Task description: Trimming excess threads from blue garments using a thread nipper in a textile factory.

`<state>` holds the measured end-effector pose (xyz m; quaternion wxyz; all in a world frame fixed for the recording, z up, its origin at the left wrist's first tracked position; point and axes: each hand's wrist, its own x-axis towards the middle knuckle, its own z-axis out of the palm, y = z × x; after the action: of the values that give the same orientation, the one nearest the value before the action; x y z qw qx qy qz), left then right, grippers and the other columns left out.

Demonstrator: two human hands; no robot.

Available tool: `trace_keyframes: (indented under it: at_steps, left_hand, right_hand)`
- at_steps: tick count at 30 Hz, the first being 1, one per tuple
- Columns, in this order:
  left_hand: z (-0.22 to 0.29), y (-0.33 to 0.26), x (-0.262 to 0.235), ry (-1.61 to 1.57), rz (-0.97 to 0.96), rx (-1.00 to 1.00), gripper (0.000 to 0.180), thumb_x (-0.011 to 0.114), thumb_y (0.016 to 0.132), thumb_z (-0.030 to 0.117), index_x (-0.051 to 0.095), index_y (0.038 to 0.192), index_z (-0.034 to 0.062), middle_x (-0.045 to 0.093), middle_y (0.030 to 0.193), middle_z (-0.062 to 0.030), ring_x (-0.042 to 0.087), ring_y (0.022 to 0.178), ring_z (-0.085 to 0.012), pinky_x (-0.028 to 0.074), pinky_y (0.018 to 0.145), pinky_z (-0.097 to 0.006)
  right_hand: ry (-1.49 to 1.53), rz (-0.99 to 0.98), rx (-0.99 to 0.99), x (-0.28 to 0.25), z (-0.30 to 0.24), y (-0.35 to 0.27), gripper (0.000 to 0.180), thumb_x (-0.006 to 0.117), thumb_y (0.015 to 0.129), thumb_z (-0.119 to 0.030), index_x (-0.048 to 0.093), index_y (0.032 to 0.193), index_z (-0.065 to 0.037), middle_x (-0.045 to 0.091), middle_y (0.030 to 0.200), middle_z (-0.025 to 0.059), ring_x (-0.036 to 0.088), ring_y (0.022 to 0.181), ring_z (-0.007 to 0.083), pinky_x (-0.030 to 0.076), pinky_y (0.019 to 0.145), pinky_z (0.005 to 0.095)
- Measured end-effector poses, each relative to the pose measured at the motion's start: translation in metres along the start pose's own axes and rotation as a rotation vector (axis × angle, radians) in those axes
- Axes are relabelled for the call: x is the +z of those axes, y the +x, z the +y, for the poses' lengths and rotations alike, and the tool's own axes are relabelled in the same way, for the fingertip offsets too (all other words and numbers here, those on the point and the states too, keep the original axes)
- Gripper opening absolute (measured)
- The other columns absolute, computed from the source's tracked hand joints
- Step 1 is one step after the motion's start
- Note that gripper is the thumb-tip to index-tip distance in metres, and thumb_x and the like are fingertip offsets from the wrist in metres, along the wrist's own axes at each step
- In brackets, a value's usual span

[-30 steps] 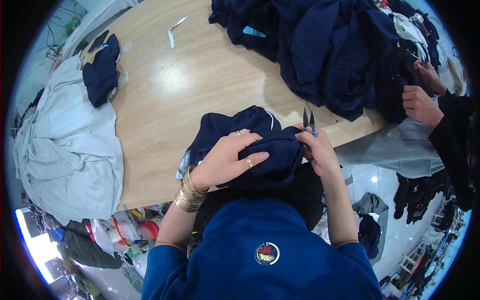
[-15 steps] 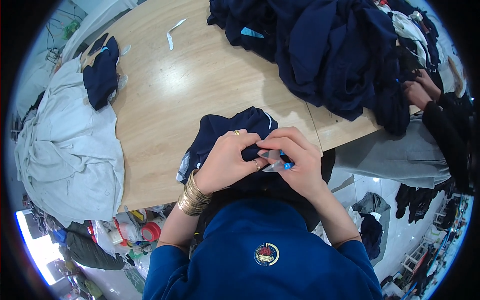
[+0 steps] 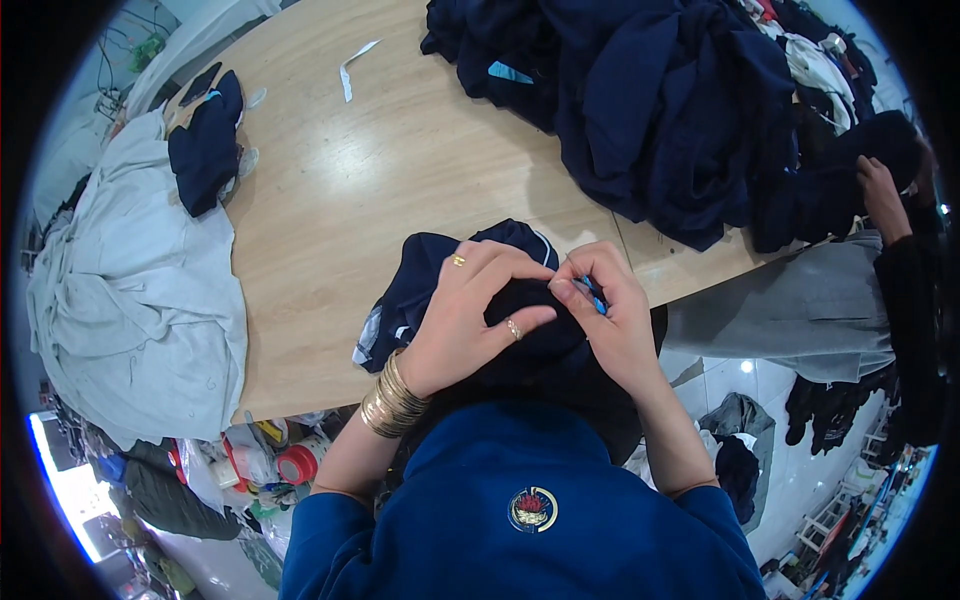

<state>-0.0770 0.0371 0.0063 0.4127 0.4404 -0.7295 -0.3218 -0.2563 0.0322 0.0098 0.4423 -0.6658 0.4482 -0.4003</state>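
A navy garment (image 3: 425, 265) with white trim lies bunched at the table's near edge, under and between my hands. Over its left part is my left hand (image 3: 475, 310), thumb and index finger spread apart; the index tip meets my right fingertips. Its other fingers are partly hidden. My right hand (image 3: 605, 305) is closed around small blue-handled thread snips (image 3: 592, 292). Only a bit of the handle shows now; the blades are hidden. Thumb and index finger of this hand are pinched together at the cloth.
A large navy garment heap (image 3: 670, 120) covers the table's far right. Beside it, another person's hand (image 3: 880, 195) touches navy cloth. At left lie pale grey fabric (image 3: 140, 290) and a small navy piece (image 3: 205, 155). A white strip (image 3: 347, 75) lies on the wooden table (image 3: 310, 230).
My right fingers have closed into a pinch, and the snips' blades have gone out of sight. My left thumb has moved away from the index finger. The other person's hand has shifted outward with navy cloth.
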Motion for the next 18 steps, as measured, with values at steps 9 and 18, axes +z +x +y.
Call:
trace_keyframes:
  at_steps: [9, 18]
  left_hand:
    - [0.004, 0.013, -0.005, -0.048, -0.129, -0.076, 0.008, 0.071, 0.074, 0.012, 0.068, 0.08, 0.0084, 0.061, 0.077, -0.0006, 0.051, 0.07, -0.0153, 0.038, 0.067, -0.027]
    - [-0.005, 0.012, -0.02, -0.193, -0.241, -0.335, 0.01, 0.066, 0.084, 0.012, 0.066, 0.085, 0.0011, 0.065, 0.079, -0.0025, 0.056, 0.071, -0.0069, 0.045, 0.064, -0.02]
  right_hand:
    - [-0.312, 0.033, -0.229, -0.008, -0.008, 0.0, 0.022, 0.063, 0.072, 0.004, 0.055, 0.091, -0.005, 0.052, 0.085, 0.0069, 0.056, 0.063, 0.0223, 0.045, 0.056, 0.0289]
    - [-0.541, -0.049, -0.031, -0.033, -0.019, -0.017, 0.028, 0.067, 0.081, -0.03, 0.058, 0.09, -0.005, 0.06, 0.077, 0.0076, 0.059, 0.067, 0.0244, 0.044, 0.06, 0.0314]
